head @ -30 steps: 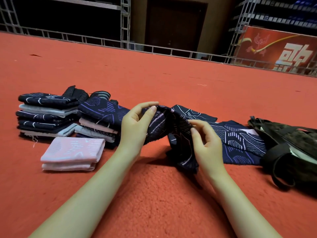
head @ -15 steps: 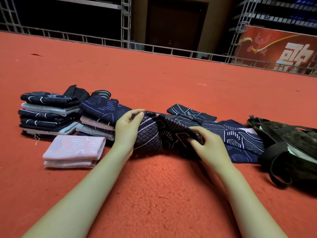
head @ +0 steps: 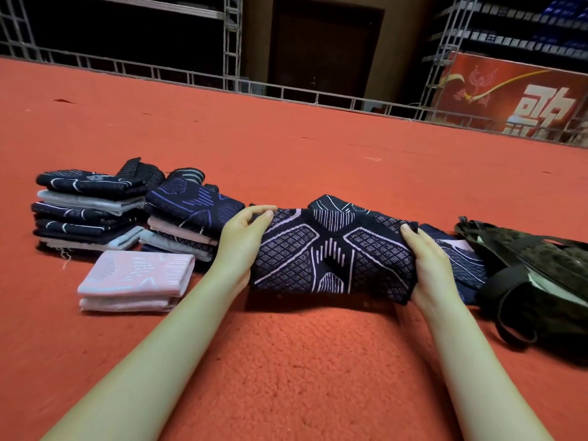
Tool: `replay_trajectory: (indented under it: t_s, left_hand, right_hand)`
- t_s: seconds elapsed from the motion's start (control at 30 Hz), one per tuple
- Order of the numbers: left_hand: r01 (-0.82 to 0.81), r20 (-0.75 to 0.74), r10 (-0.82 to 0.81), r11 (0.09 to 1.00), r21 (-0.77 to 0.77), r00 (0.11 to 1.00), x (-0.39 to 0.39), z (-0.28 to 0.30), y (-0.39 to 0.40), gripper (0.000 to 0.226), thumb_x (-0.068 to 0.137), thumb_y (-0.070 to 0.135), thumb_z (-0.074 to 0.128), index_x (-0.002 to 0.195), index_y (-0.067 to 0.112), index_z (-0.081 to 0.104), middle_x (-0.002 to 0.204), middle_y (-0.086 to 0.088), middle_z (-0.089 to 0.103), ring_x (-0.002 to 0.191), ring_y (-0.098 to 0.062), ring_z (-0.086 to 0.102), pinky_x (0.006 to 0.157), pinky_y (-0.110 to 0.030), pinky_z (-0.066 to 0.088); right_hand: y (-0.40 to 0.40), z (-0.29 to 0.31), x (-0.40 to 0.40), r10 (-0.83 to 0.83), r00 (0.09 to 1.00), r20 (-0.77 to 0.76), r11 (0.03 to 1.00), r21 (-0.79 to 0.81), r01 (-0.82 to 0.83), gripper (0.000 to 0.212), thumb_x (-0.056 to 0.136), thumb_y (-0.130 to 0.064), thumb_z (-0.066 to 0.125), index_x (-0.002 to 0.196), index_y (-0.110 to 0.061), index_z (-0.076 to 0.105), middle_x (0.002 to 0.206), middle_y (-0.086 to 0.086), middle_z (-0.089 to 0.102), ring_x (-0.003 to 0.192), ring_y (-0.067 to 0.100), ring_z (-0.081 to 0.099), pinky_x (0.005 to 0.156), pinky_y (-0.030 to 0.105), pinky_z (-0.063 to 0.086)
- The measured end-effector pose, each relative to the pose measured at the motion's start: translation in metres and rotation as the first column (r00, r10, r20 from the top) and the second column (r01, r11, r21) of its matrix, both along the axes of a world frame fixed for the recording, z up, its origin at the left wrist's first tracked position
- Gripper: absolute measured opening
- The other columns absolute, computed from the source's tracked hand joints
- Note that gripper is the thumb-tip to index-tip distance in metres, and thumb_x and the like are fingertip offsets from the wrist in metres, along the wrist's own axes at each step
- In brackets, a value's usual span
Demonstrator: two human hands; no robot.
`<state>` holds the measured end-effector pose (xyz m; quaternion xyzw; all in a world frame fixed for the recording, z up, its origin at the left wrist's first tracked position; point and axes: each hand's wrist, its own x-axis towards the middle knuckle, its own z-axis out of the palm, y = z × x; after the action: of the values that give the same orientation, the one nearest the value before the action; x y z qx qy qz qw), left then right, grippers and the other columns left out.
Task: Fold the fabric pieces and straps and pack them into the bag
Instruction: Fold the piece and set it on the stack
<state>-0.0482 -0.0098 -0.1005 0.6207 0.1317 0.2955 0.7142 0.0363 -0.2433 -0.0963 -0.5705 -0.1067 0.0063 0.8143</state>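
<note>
A wide orange-red carpeted floor [head: 286, 361] was seen filling most of the view, and every place below is given relative to the dark navy knitted fabric piece with pale lilac line pattern [head: 331, 253], which was spread flat across the floor at the centre. Beyond that piece, at the far edge of the floor, a grey metal truss railing [head: 286, 90] was seen, with a red banner bearing white characters [head: 521, 97] behind it, beyond and to the right of the piece. To the right of the piece, a dark olive fabric bag with black straps [head: 534, 268] was laid on the floor, its mouth turned toward the piece. Between piece and bag, more dark navy patterned fabric [head: 458, 256] was partly covered by the piece and the right hand. To the left of the piece, two stacks of folded dark and pale fabric pieces [head: 127, 214] were set side by side, the nearer stack just beside the left hand. In front of those stacks, left of the piece, a folded pale pink fabric piece [head: 133, 281] was laid alone. The piece's left edge was gripped by the left hand [head: 241, 246], thumb on top. Its right edge was gripped by the right hand [head: 429, 265], fingers curled over the fabric.
</note>
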Motion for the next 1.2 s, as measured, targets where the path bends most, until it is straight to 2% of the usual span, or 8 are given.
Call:
replay_trajectory:
  t_s: [0.1,0.17,0.27,0.43,0.57,0.67,0.9,1.2]
  left_hand:
    - [-0.029,-0.14,0.064,0.971,0.239,0.988,0.007,-0.012,0.002,0.019,0.093,0.019,0.053,0.106,0.02,0.066,0.101,0.005,0.065,0.092,-0.009,0.062,0.074,-0.018,0.046]
    - [0.016,-0.297,0.184,0.825,0.564,0.937,0.011,-0.026,0.003,0.028,0.092,0.025,0.053,0.119,0.021,0.059,0.114,0.003,0.059,0.105,-0.015,0.055,0.085,-0.024,0.04]
    - [0.153,-0.39,0.299,0.589,0.793,0.871,0.01,-0.042,-0.008,0.047,0.09,0.032,0.053,0.135,0.019,0.045,0.134,-0.011,0.041,0.127,-0.027,0.036,0.104,-0.034,0.032]
    - [0.28,-0.359,0.349,0.257,0.925,0.866,0.008,-0.049,-0.027,0.049,0.091,0.039,0.049,0.136,0.021,0.045,0.152,-0.007,0.021,0.142,-0.023,0.009,0.117,-0.042,-0.001]
    - [0.371,-0.446,0.27,0.286,0.883,0.853,0.012,-0.051,-0.022,0.045,0.093,0.04,0.047,0.135,0.024,0.049,0.143,-0.002,0.038,0.136,-0.02,0.026,0.117,-0.038,-0.002]
    - [0.345,-0.422,0.24,0.305,0.888,0.874,0.013,-0.05,-0.016,0.04,0.093,0.039,0.049,0.131,0.027,0.052,0.135,0.001,0.046,0.13,-0.019,0.034,0.117,-0.034,0.006]
    - [0.271,-0.366,0.228,0.361,0.892,0.902,0.017,-0.053,-0.014,0.035,0.093,0.028,0.049,0.126,0.029,0.057,0.131,0.003,0.053,0.124,-0.02,0.041,0.109,-0.032,0.02]
    - [0.211,-0.317,0.167,0.459,0.863,0.934,0.019,-0.054,-0.019,0.04,0.093,0.027,0.049,0.133,0.026,0.049,0.125,0.0,0.056,0.122,-0.022,0.044,0.105,-0.037,0.034]
  right_hand:
    - [-0.002,-0.016,0.012,-0.146,0.988,0.041,0.92,-0.362,0.151,0.013,0.092,-0.022,0.059,0.09,-0.013,0.068,0.094,0.0,0.074,0.085,0.013,0.068,0.08,0.027,0.054]
    - [0.0,-0.029,0.019,-0.166,0.967,0.191,0.629,-0.735,0.253,0.024,0.091,-0.029,0.058,0.107,-0.015,0.068,0.111,0.004,0.07,0.103,0.02,0.063,0.091,0.03,0.045]
    - [0.006,-0.036,0.016,-0.037,0.966,0.255,0.297,-0.921,0.254,0.048,0.086,-0.031,0.063,0.131,-0.02,0.053,0.131,0.003,0.059,0.121,0.022,0.054,0.098,0.032,0.041]
    - [0.011,-0.033,0.011,-0.064,0.955,0.291,0.361,-0.885,0.294,0.06,0.08,-0.02,0.069,0.136,-0.016,0.048,0.131,0.005,0.059,0.119,0.023,0.054,0.094,0.029,0.04]
    - [0.019,-0.032,0.004,-0.076,0.97,0.231,0.717,-0.664,0.214,0.045,0.079,-0.014,0.072,0.122,-0.019,0.062,0.097,0.002,0.067,0.089,0.012,0.061,0.079,0.025,0.045]
    - [0.035,-0.031,-0.009,0.026,0.976,0.218,0.837,-0.538,0.097,0.031,0.079,-0.01,0.073,0.108,-0.02,0.069,0.099,-0.006,0.07,0.091,0.0,0.064,0.083,0.019,0.048]
    - [0.052,-0.044,-0.024,0.341,0.892,0.297,0.525,-0.847,0.081,0.027,0.094,-0.036,0.052,0.089,-0.02,0.073,0.087,-0.006,0.072,0.086,0.004,0.063,0.081,0.025,0.047]
    - [0.042,-0.05,-0.011,0.399,0.851,0.342,0.357,-0.913,0.199,0.052,0.085,-0.028,0.066,0.135,-0.026,0.051,0.131,-0.007,0.042,0.127,0.008,0.031,0.1,0.017,0.025]
